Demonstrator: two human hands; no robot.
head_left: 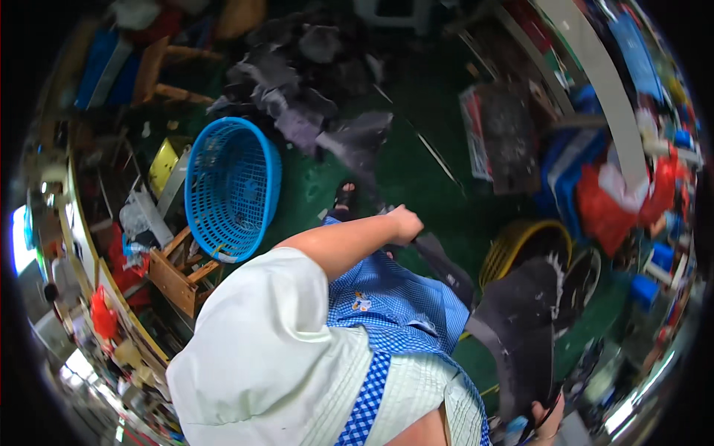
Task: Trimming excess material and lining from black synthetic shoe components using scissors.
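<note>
My left hand (405,225) is closed in a fist in front of my blue checked apron (401,297), gripping a dark grey strip of sheet material (444,266). This strip runs down and right from the fist. At the lower right, my right hand (549,420) has its fingers closed on the lower edge of a larger dark grey sheet (517,327) with a ragged pale edge. Whether the strip and the sheet are one piece I cannot tell. Beyond the left hand, a grey scrap (361,141) hangs or lies toward a dark heap of similar scraps (286,89).
A blue plastic basket (271,167) stands on the green floor (312,186) to the left, near a wooden crate (171,286). A yellow basket (509,249) sits to the right. Red bags (606,204) and a pale post (602,74) are farther right.
</note>
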